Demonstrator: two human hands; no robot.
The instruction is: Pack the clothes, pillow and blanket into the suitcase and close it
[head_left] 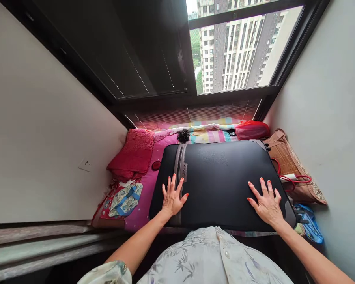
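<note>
Suitcase, black and soft-sided, lies flat on a pink bedspread in a narrow window alcove, directly in front of the person, its grey trim strip running front to back near its left end. Both hands rest on its top panel, palms down and fingers spread wide, gripping nothing. The left hand lies across the grey strip near the front edge; the right hand presses near the front right corner, well apart from the left. Below them the person's pale floral shirt fills the near edge of the view.

Left of the suitcase, a folded blue and white patterned cloth lies on the bedspread, and a red pillow sits behind it against the white wall. To the right, a woven brown bag with red handles leans by the right wall, with a blue item at the near corner. Behind the suitcase lie a striped multicoloured blanket, a small dark fuzzy object and a red bag. Beyond, a dark-framed window shows high-rise buildings.
</note>
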